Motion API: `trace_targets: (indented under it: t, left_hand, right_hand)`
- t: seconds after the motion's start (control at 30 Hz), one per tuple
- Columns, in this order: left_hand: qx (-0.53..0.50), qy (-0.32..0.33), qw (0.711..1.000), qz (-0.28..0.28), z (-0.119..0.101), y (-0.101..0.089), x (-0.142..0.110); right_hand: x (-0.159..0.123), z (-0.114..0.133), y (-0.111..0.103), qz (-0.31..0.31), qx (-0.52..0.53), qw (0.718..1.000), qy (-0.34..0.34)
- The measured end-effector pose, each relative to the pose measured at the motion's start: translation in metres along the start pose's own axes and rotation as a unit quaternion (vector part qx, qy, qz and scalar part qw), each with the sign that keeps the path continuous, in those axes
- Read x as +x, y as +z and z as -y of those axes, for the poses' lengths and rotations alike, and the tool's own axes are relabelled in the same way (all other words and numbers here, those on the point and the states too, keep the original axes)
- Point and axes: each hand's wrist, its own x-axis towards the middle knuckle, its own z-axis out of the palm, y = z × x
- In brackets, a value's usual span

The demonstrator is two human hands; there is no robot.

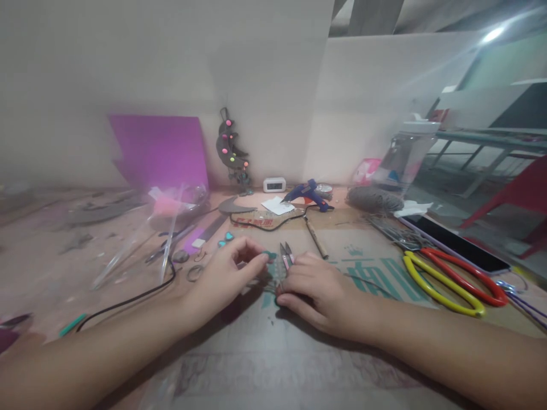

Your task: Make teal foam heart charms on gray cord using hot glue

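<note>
My left hand is closed, its thumb and forefinger pinching a small teal piece at the tips. Opposite it, my right hand is palm down with curled fingers; what lies between thumb and forefinger is hidden. The blades of small thread snips stick out past its far fingers, their handles covered, and I cannot tell if they are gripped. A blurred greyish strand-like thing lies between the hands. Just beyond my left hand are teal heart-like pieces. A metal ring lies beside the left wrist.
A blue glue gun, white digital clock and wooden-handled tool stand or lie farther back. Red-and-yellow-handled scissors, a phone, grey yarn and a bottle are right. A moon ornament hangs behind; glue sticks lie left.
</note>
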Motion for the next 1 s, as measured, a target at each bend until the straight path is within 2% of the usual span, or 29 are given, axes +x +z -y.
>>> trace_targets:
  t: [0.13,0.27,0.33,0.47,0.53,0.7,0.87,1.0]
  left_hand:
    - [0.004,0.016,1.0,0.004,0.001,0.002,0.0]
    - [0.012,0.014,1.0,0.009,0.004,0.004,0.002]
    - [0.014,-0.004,1.0,0.014,0.005,0.005,0.003]
    - [0.027,-0.03,0.999,0.022,0.005,0.004,0.004]
    - [0.027,-0.03,0.999,0.022,0.007,0.003,0.005]
    - [0.014,-0.024,0.999,0.036,0.011,0.003,0.009]
    - [-0.009,-0.046,0.998,0.04,0.013,0.005,0.011]
    - [-0.036,-0.062,0.997,0.033,0.016,0.005,0.012]
  right_hand:
    - [0.0,-0.003,-0.006,-0.022,-0.013,1.0,0.014]
    - [0.001,-0.019,-0.026,-0.109,-0.033,0.99,0.082]
    - [0.002,-0.037,-0.036,-0.158,-0.059,0.975,0.145]
    - [0.002,-0.086,-0.05,-0.221,-0.075,0.922,0.308]
    - [0.0,-0.108,-0.053,-0.211,-0.045,0.914,0.345]
    - [0.009,-0.146,-0.063,-0.164,-0.027,0.916,0.364]
    - [0.036,-0.173,-0.071,-0.126,-0.027,0.912,0.389]
    - [0.053,-0.184,-0.06,-0.102,-0.034,0.91,0.402]
